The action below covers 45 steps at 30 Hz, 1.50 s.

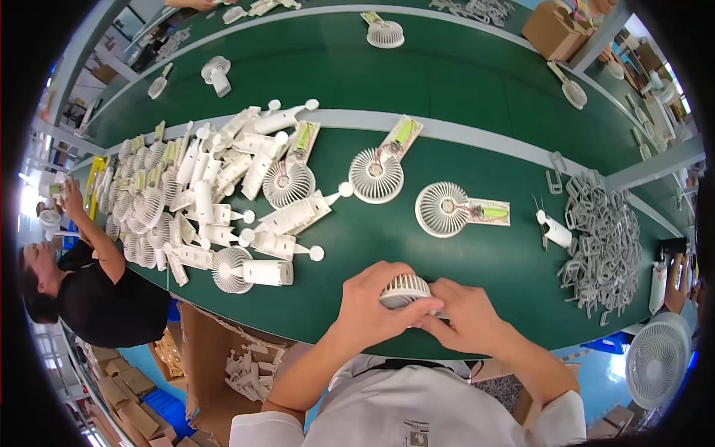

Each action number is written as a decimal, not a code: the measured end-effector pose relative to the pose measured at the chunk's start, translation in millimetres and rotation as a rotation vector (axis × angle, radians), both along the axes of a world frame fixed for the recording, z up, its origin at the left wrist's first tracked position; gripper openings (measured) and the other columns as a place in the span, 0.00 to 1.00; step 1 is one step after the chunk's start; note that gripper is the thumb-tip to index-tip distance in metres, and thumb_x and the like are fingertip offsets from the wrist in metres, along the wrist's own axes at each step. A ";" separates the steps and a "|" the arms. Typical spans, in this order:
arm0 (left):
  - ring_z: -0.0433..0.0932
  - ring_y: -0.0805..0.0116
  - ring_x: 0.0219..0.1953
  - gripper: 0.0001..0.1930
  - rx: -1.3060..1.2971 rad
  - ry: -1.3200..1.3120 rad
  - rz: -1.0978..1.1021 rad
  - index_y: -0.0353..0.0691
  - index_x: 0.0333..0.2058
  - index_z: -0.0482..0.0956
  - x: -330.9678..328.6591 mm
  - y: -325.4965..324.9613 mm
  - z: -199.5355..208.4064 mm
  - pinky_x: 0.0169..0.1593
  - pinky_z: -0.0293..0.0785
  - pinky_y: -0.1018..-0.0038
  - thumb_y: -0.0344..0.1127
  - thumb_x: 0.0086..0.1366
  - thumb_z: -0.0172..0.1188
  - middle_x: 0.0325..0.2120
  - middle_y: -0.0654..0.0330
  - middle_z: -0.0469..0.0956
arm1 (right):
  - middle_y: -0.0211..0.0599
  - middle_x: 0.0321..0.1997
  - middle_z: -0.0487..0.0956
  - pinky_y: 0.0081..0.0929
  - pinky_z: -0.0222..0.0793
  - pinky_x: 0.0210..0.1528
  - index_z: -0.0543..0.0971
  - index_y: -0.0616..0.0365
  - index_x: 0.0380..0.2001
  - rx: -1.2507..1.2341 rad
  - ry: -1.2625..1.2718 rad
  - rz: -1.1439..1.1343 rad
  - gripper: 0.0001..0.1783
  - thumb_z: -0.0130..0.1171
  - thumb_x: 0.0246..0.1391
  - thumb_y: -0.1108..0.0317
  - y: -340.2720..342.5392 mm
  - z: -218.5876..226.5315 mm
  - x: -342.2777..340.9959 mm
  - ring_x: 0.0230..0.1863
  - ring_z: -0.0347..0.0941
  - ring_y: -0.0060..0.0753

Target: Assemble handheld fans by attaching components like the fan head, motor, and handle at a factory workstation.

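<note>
Near the table's front edge, both my hands are closed around a small white handheld fan [404, 290] with a ribbed round cage. My left hand [372, 302] wraps the cage from the left, its thumb laid across the front. From the right, my right hand [463, 313] grips the fan's lower part, which the fingers mostly hide. Beyond my hands lie an opened fan [443, 208] and another opened fan [377, 174], each showing a green cell and wires in its handle. A fan with a closed handle [232, 270] lies to the left.
A heap of white handle shells [216, 175] and fan heads [141, 205] covers the table's left. Grey clip-like parts [599, 242] are piled at right, beside a small white tool [555, 229]. Beyond a pale rail runs a green belt [462, 82] carrying fans. A person [97, 276] works at left.
</note>
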<state>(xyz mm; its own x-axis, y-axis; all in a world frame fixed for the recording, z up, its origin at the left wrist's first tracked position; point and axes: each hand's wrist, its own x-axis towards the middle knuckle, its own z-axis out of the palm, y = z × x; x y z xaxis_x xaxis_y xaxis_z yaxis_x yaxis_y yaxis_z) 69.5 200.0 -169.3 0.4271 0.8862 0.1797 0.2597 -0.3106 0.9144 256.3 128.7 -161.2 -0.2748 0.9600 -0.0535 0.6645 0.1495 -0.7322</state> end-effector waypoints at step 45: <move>0.76 0.66 0.35 0.24 -0.030 0.528 -0.200 0.36 0.41 0.69 102.4 344.9 70.8 0.42 0.74 0.70 0.40 0.52 0.72 0.32 0.60 0.73 | 0.44 0.46 0.80 0.43 0.74 0.54 0.80 0.59 0.51 -0.148 -0.756 -0.580 0.25 0.71 0.48 0.65 128.6 0.5 290.9 0.49 0.76 0.49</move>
